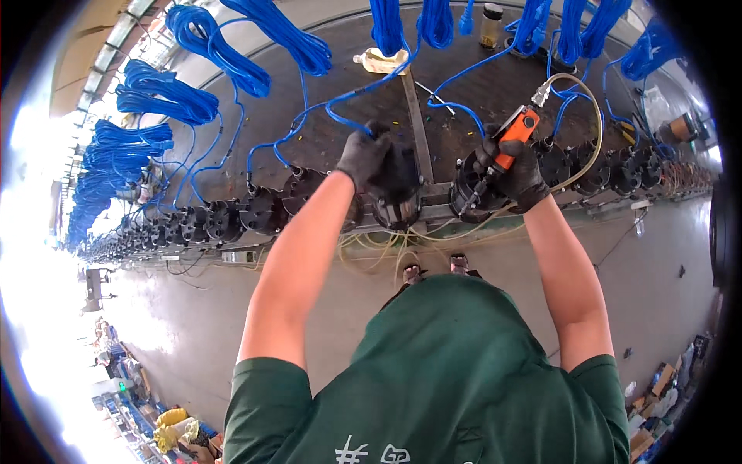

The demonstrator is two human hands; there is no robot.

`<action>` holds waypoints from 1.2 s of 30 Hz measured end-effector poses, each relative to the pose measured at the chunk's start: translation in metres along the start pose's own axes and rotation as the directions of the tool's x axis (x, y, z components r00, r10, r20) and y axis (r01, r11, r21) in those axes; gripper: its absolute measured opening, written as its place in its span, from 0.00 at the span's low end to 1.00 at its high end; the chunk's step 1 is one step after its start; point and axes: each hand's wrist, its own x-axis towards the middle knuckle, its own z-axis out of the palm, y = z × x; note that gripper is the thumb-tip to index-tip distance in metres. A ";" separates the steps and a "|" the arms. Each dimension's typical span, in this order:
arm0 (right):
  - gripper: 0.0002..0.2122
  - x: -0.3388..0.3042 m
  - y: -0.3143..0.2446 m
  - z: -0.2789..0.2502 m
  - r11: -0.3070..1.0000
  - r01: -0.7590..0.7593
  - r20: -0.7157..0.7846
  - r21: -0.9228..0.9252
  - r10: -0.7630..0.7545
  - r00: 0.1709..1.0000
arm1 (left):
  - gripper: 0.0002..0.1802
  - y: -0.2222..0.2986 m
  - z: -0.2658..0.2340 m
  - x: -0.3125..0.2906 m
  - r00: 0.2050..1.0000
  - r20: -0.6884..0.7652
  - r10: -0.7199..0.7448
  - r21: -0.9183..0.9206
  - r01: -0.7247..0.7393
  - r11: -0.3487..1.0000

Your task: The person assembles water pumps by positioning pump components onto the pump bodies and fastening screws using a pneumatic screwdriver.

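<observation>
My left hand, in a dark glove, is closed at the end of a blue cable, just above and left of a black cylindrical housing. Its fingertips are partly hidden and slightly blurred. In my right hand, also gloved, is an orange air tool with a silver fitting on top and a pale hose looping off to the right. The tool's dark lower end reaches down to another black round housing, whose blue cable rises behind my hand.
Several black housings line the near edge of the dark workbench. Coiled blue cables lie along its far side. A cream plastic bottle and a jar are there too. Pale hoses hang below the edge.
</observation>
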 end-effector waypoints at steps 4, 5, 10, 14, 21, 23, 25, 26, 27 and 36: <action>0.20 0.002 0.000 -0.011 0.999 -0.024 0.054 0.041 0.022 0.998 | 0.09 0.009 -0.007 0.068 0.974 0.197 -0.112 0.095 0.095 0.991; 0.20 0.004 0.004 -0.005 0.999 0.006 0.030 0.053 -0.008 1.000 | 0.13 -0.004 -0.009 0.090 0.951 0.272 -0.151 0.227 0.089 0.970; 0.15 0.009 0.004 -0.010 0.991 -0.018 0.041 0.133 0.013 0.999 | 0.21 -0.022 -0.016 0.175 0.816 0.549 -0.178 0.709 -0.342 0.617; 0.22 -0.004 0.002 -0.021 0.997 0.057 -0.037 0.048 -0.056 0.998 | 0.18 -0.021 0.000 0.197 0.793 0.579 -0.187 0.529 -0.192 0.826; 0.21 0.003 0.008 -0.010 0.995 0.063 -0.050 0.079 -0.059 0.997 | 0.13 -0.050 -0.022 0.226 0.579 0.814 0.039 0.514 -0.751 0.414; 0.21 -0.007 0.004 -0.011 0.995 0.074 -0.087 0.069 -0.067 0.994 | 0.15 -0.016 -0.007 0.199 0.535 0.841 0.082 0.491 -0.817 0.302; 0.21 -0.003 0.005 -0.005 0.995 0.061 -0.080 0.080 -0.054 0.995 | 0.17 -0.002 -0.005 0.184 0.813 0.466 -0.350 0.439 0.131 0.889; 0.21 0.001 0.005 -0.003 0.995 0.046 -0.074 0.094 -0.039 0.997 | 0.17 -0.006 -0.010 0.184 0.815 0.460 -0.351 0.438 0.135 0.889; 0.21 0.004 0.006 -0.002 0.995 0.042 -0.070 0.094 -0.035 0.997 | 0.17 -0.010 -0.015 0.182 0.832 0.444 -0.333 0.447 0.116 0.887; 0.23 0.003 0.004 -0.007 0.997 0.073 -0.117 0.029 -0.069 0.991 | 0.17 0.015 -0.007 0.156 0.887 0.316 -0.335 0.455 0.168 0.874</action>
